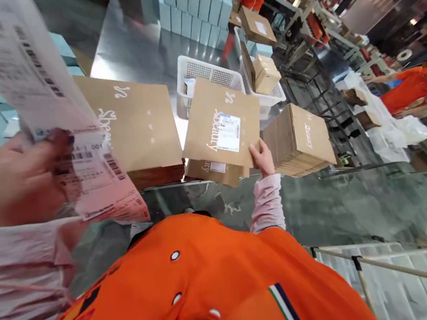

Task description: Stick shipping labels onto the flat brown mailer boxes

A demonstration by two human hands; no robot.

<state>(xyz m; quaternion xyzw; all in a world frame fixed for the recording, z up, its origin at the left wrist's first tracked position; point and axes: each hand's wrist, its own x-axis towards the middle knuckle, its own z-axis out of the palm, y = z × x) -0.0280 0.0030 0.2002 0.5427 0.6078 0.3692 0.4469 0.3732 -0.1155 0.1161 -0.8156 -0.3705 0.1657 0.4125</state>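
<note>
The right hand (24, 178) seems to pinch a blurred sheaf of barcode labels (97, 187) between thumb and fingers. The left hand (262, 158) grasps a flat kraft mailer (219, 123) by its lower edge, above the steel worktop (125, 49).

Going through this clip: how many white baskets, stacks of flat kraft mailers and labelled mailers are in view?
White plastic baskets: 2
Stacks of flat kraft mailers: 2
Labelled kraft mailers, one held by the right hand: 2
Total: 6
</note>
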